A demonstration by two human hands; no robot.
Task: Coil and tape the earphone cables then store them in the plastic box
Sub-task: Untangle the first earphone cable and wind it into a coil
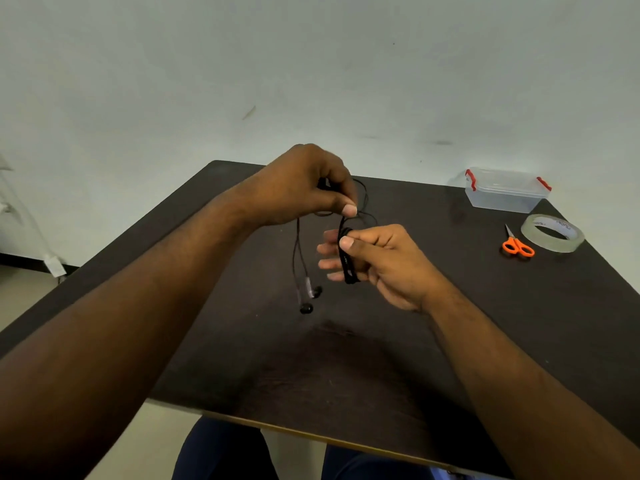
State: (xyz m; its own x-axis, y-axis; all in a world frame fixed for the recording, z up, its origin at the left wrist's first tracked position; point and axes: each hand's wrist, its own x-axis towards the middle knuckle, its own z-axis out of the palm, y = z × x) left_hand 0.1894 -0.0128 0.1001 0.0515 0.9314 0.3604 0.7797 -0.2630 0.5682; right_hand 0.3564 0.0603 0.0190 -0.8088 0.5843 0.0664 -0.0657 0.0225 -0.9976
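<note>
**Mid-coil, loose end hanging**

I have the earphone cable wound in several black loops around the extended fingers of my right hand, with the thumb pressing the bundle against them. My left hand sits just above, thumb and fingers pinching the free length of the cable to feed the next turn. Below it the two earbuds dangle on their thin leads over the dark table.

The plastic box with red clips, the roll of clear tape and the orange scissors lie well apart to my right, untouched, so I judge that taping and storing are still ahead.

The risks as I see them: if my right thumb eases, the loops may slide off the fingertips and spring open. The hanging earbuds could swing and snag a loop. Reaching for tape needs a spare hand, which may loosen the coil.
</note>
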